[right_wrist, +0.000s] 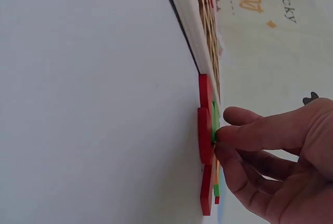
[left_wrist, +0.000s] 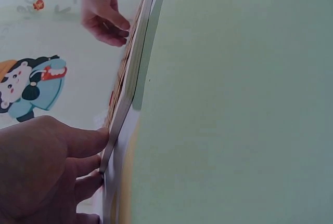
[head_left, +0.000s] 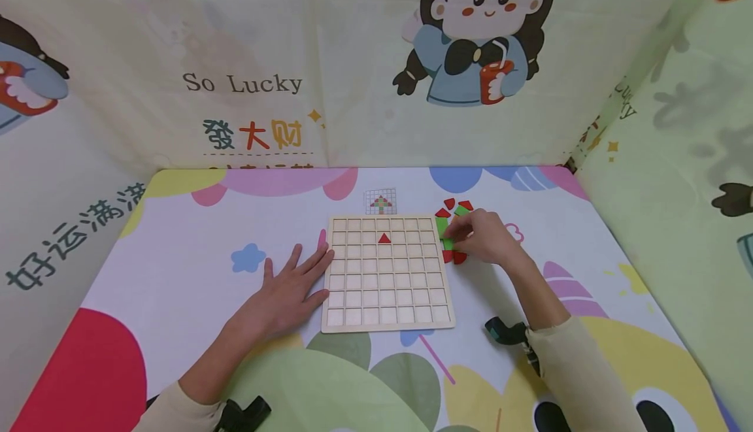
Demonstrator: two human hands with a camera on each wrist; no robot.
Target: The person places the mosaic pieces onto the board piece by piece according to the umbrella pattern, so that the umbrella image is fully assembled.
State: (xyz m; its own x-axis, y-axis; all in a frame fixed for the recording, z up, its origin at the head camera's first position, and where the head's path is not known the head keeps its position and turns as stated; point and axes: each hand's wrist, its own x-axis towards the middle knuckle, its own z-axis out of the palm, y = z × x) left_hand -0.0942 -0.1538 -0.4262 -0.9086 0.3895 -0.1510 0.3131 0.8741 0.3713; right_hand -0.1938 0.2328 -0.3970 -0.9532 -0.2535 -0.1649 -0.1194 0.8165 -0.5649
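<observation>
A square wooden grid board (head_left: 388, 274) lies flat on the table, with a red triangle (head_left: 384, 239) in a cell near its top middle. My left hand (head_left: 292, 291) rests at the board's left edge, fingers spread and fairly straight, thumb and fingertips touching the rim. To the right of the board, my right hand (head_left: 484, 237) reaches down into a small group of pieces. Its thumb and fingertips come together at a green block (right_wrist: 214, 122), pinching it; the fingers partly cover it. Red pieces (right_wrist: 205, 135) stand beside those fingertips in the right wrist view.
Behind the board lies a small printed pattern card (head_left: 380, 201) with a coloured figure on a grid. More red pieces (head_left: 450, 203) and another green block (head_left: 442, 226) lie along the board's right side. A printed cloth wall (head_left: 353, 131) rises behind the table.
</observation>
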